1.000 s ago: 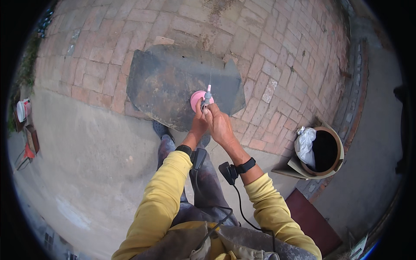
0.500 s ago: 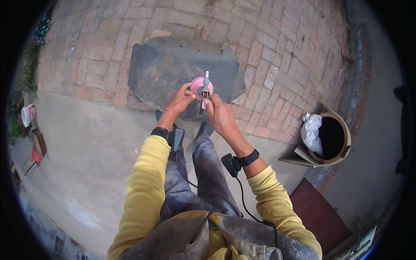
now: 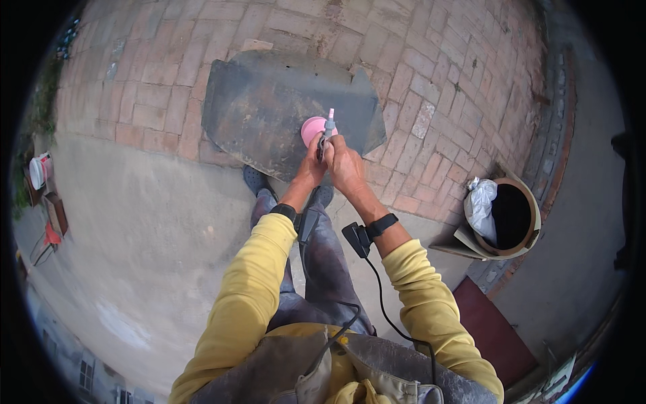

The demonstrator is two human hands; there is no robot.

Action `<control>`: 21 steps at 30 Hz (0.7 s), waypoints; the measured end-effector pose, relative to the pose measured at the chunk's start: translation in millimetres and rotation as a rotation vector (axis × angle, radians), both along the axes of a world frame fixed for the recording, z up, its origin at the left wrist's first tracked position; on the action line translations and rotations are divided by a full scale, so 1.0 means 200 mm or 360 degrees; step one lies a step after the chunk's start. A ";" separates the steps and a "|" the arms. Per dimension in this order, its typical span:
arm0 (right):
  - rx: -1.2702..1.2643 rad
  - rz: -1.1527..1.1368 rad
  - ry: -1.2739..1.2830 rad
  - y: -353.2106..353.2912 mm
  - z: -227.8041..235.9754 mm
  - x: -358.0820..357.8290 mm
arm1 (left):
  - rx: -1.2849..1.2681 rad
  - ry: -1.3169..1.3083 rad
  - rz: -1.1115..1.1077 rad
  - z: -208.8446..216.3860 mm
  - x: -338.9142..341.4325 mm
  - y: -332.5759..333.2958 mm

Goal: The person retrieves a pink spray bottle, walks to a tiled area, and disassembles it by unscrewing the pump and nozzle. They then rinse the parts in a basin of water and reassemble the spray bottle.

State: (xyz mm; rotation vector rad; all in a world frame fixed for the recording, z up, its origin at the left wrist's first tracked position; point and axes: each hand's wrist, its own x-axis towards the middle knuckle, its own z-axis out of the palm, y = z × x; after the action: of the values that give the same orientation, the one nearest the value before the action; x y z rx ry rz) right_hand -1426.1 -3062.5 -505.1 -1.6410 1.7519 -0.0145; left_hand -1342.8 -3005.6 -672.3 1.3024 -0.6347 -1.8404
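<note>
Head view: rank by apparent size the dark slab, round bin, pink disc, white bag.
1. dark slab, largest by far.
2. round bin.
3. white bag at the bin's rim.
4. pink disc, partly hidden by the left hand and right hand, and nearer the camera, so its place against the bag is unsure.

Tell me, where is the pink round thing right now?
In the head view, the pink round thing is up near the middle, held between the left hand and the right hand, above the dark grey slab that lies on the brick paving.
</note>
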 end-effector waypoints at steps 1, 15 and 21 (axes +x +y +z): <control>0.0001 0.0003 -0.0004 0.01 -0.04 0.00 | 0.0039 0.0098 0.0117 -0.01 -0.01 -0.01; -0.0063 -0.0091 -0.0055 0.05 0.12 -0.05 | -0.0113 -0.0060 -0.0089 0.13 0.00 -0.03; -0.0005 -0.0051 0.0042 0.03 0.10 0.00 | -0.0080 -0.0015 -0.0075 0.14 0.02 -0.03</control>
State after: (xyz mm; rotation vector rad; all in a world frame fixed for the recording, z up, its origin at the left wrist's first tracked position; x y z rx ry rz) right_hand -1425.8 -3056.0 -485.2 -1.6223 1.7987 -0.0102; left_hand -1338.2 -3012.2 -645.0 1.2736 -0.7177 -1.8453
